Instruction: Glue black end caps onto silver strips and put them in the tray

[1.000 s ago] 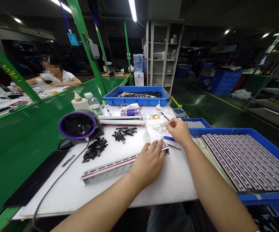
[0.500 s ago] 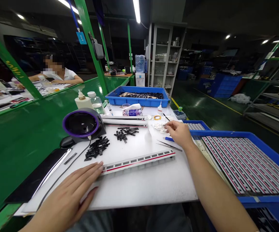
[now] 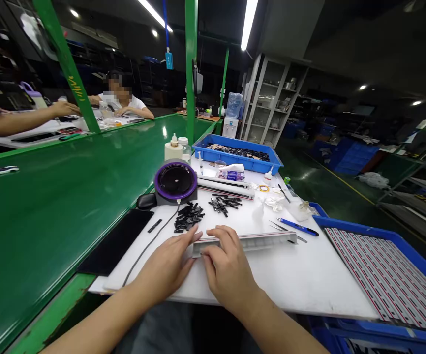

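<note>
Strip [image 3: 262,242] rests on a white tabletop [image 3: 290,282] in a dim workshop [image 3: 333,182].

A person's left hand [image 3: 168,258] touches, and right hand [image 3: 229,270] pinches, the left end of a long pale strip [image 3: 266,241] at a white table [image 3: 283,285], near piled black pieces [image 3: 189,218].

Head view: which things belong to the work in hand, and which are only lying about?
In the work:
long strip, with left hand and right hand at one end
probably small black pieces

Apparently lying about:
blue pen
crumpled tissue
</note>
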A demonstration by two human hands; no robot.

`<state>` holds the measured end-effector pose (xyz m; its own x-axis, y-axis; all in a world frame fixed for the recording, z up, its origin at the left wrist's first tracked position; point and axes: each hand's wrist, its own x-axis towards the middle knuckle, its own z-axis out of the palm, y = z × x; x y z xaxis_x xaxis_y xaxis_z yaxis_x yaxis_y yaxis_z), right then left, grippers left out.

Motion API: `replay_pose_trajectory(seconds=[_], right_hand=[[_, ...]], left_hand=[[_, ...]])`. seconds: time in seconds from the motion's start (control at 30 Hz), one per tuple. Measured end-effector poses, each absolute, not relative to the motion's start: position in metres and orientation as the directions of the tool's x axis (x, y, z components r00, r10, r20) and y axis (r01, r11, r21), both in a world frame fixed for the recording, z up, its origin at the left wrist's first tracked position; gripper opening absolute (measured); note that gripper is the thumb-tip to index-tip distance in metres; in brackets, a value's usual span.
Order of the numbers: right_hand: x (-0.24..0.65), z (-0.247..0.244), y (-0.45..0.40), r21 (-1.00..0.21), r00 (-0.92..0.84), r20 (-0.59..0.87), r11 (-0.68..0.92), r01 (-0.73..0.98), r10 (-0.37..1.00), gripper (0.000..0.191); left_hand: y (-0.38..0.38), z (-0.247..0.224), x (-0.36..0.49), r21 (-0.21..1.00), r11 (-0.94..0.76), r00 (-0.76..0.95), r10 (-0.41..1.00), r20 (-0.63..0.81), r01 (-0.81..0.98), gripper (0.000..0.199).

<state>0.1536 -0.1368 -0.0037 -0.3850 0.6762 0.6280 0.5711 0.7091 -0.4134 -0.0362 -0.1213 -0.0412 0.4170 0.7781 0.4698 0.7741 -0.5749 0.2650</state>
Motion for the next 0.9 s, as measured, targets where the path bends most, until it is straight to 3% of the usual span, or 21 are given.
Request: replay_pose_trajectory(seconds=[0.23, 0.4, 0.5, 0.67, 0.77, 0.9], right_hand=[[0.130, -0.025, -0.135, -0.370, -0.396, 0.556, 0.644, 0.669, 0.731, 0.027], [0.131, -0.018, -0.144, -0.370, -0.431, 0.549, 0.671, 0.643, 0.716, 0.034], [0.153, 0.001, -0.144, -0.433, -0.359, 0.616, 0.682, 0.589, 0.701, 0.029], [0.230, 0.035, -0.107, -0.537, 0.037, 0.703, 0.496, 0.682, 0.710, 0.015], [0.280, 0.036, -0.064, -0.694, 0.231, 0.518, 0.246, 0.677, 0.824, 0.029], [0.312, 0.021, -0.017, -0.665, 0.044, 0.167, 0.079, 0.743, 0.985, 0.054]], left_hand=[[-0.125, -0.041, -0.037, 0.282, -0.662, 0.468, 0.713, 0.522, 0.694, 0.078], [-0.126, -0.044, -0.036, 0.252, -0.657, 0.439, 0.693, 0.572, 0.710, 0.053], [-0.127, -0.038, -0.036, 0.135, -0.667, 0.510, 0.670, 0.539, 0.733, 0.039], [-0.132, -0.023, -0.032, -0.120, -0.658, 0.646, 0.658, 0.387, 0.743, 0.026], [-0.135, -0.017, -0.027, -0.168, -0.578, 0.595, 0.718, 0.360, 0.799, 0.030], [-0.135, -0.016, -0.018, -0.194, -0.489, 0.526, 0.780, 0.339, 0.850, 0.032]])
